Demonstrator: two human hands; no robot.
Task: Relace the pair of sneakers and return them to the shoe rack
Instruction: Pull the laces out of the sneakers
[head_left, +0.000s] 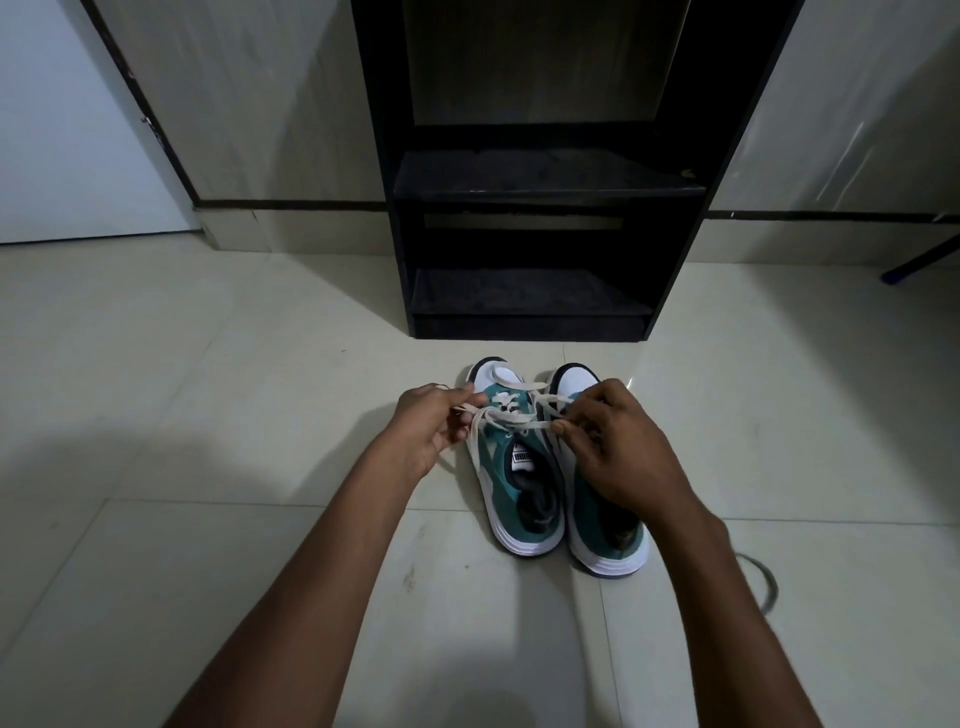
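Note:
Two teal and white sneakers stand side by side on the tiled floor, toes pointing at the rack. The left sneaker (511, 483) has a white lace (506, 415) threaded across its upper eyelets. My left hand (426, 423) pinches one end of that lace at the shoe's left side. My right hand (615, 447) pinches the other end, stretched taut across the tongue, and covers much of the right sneaker (608, 540). A dark sock sits inside each shoe. The black shoe rack (545, 182) stands just beyond the toes, its two lower shelves bare.
Pale floor tiles (208, 415) spread all around the shoes. A white door (67, 130) is at far left. A blue-tipped dark leg (914, 262) juts in at far right. A grey cord loop (763, 582) lies on the floor by my right forearm.

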